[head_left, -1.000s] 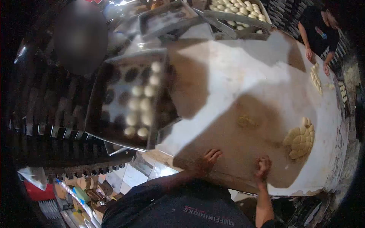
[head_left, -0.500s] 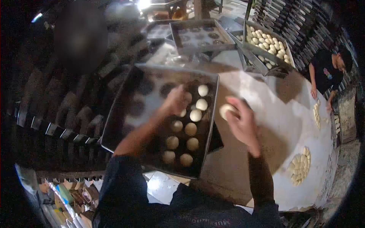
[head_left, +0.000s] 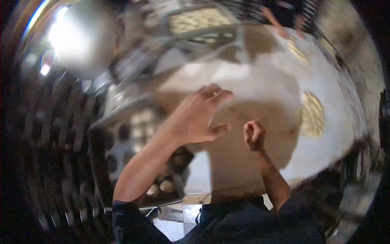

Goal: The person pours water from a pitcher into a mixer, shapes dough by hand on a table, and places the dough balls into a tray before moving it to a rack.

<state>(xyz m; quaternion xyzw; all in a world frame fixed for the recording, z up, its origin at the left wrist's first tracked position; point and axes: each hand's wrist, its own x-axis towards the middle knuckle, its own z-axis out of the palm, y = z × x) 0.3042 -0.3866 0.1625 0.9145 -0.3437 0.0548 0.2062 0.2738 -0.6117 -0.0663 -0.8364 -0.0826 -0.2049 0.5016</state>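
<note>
My left hand [head_left: 201, 116] hangs over the floury table [head_left: 252, 166], fingers and thumb apart with nothing between them. To its right, my right hand [head_left: 254, 136] is curled into a fist above the table; no dough shows in it. A dark baking tray [head_left: 97, 158] lies under my left forearm, smeared by motion. Pale round dough balls [head_left: 143, 126] sit in it, and another dough ball [head_left: 166, 186] shows near its front end. My forearm hides part of the tray.
A cluster of dough pieces [head_left: 313, 116] lies on the table's right side, with more dough pieces [head_left: 297, 51] farther back. At the back stands a tray [head_left: 168, 28] full of dough. Across the table, another person [head_left: 284, 12] has hands near the farther dough.
The view has swung right, so the tray shifts left and down. My left hand has come off the tray to over the table. The dough ball in my right hand no longer shows; that hand has closed.
</note>
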